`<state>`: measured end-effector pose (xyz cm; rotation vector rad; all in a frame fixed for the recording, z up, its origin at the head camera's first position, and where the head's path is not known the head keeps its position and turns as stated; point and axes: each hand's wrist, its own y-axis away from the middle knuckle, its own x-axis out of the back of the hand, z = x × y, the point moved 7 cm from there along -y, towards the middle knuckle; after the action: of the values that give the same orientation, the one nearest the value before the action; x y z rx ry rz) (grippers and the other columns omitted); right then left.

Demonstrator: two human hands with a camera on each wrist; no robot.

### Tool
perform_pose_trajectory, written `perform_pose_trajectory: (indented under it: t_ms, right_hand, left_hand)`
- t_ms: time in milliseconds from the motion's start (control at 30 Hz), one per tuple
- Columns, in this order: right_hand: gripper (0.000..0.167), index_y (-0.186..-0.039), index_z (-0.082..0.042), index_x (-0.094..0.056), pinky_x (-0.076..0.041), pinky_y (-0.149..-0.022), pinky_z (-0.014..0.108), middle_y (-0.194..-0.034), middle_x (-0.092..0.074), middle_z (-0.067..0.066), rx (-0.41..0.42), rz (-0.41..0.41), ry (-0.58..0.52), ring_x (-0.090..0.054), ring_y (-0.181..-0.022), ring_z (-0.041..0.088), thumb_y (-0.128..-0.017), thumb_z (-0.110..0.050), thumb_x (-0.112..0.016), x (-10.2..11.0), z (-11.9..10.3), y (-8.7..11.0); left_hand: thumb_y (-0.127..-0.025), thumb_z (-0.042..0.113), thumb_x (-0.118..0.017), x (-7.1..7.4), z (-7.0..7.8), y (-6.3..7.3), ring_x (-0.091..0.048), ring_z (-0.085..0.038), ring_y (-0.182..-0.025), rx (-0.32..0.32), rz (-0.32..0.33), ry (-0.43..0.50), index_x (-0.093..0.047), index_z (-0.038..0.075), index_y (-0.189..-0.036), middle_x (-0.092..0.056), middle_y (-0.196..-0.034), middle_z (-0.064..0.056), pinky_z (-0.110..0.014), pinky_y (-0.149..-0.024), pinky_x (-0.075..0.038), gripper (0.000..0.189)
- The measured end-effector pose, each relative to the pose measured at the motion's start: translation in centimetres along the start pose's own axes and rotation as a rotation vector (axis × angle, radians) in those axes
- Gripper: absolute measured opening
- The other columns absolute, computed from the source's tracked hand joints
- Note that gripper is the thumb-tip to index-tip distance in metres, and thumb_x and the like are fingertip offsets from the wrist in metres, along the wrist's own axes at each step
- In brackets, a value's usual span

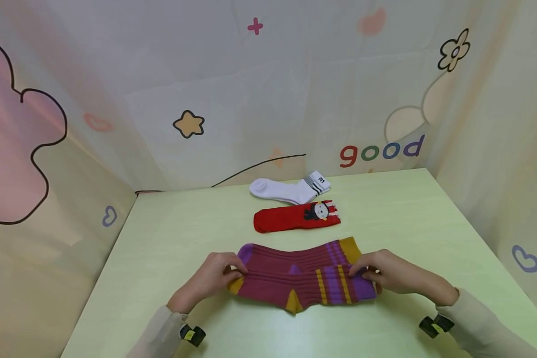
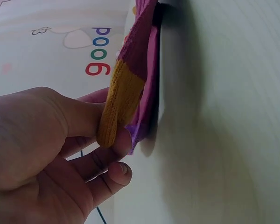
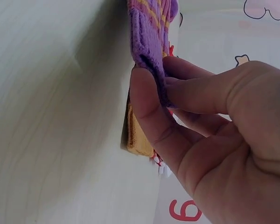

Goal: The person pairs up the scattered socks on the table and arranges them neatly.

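Two maroon socks lie one partly over the other near the middle of the table. The nearer sock [image 1: 268, 291] has a yellow toe and heel, striped ribbing and a purple cuff. Behind and partly under it is a sock with a purple toe and yellow cuff [image 1: 350, 250]. My left hand [image 1: 217, 273] pinches the nearer sock's yellow toe [image 2: 123, 95] between thumb and fingers. At the other end, my right hand [image 1: 391, 271] pinches its purple cuff [image 3: 147, 44]. The yellow cuff shows below the right fingers in the right wrist view.
A red sock [image 1: 282, 219] with a cartoon figure lies behind the maroon ones. Farther back is a white sock [image 1: 277, 190] with black stripes, close to the printed curtain [image 1: 232, 99]. The pale green table [image 1: 170, 228] ends at curtains on its left, right and back.
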<state>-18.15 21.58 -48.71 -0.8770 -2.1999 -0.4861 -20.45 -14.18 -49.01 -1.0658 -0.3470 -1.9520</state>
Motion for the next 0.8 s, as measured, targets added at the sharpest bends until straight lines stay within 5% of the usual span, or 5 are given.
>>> perform_pose_trajectory:
  t_ms: [333,800]
  right_hand:
    - [0.026,-0.109,-0.013,-0.076,-0.058,-0.083,0.034,-0.114,-0.073,0.004,0.032,0.018,0.144,-0.067,-0.104,0.020,-0.095,0.006,-0.066,-0.3,0.1,-0.5]
    - [0.022,-0.109,-0.010,-0.076,-0.059,-0.084,0.037,-0.111,-0.071,0.004,-0.003,0.004,0.187,-0.066,-0.101,0.022,-0.094,0.004,-0.067,-1.0,0.4,-1.0]
  left_hand:
    - [-0.088,-0.005,-0.076,-1.4,-0.6,-0.6,-0.063,-0.007,-0.082,-0.017,-0.007,-0.035,-0.081,0.009,-0.093,-0.074,-0.091,0.004,-0.023,-0.070,-0.054,0.015]
    - [-0.088,-0.007,-0.075,-2.0,-0.4,-0.3,-0.068,-0.014,-0.087,0.013,-0.037,-0.084,-0.080,0.006,-0.095,-0.074,-0.094,0.000,-0.025,-0.078,-0.058,0.016]
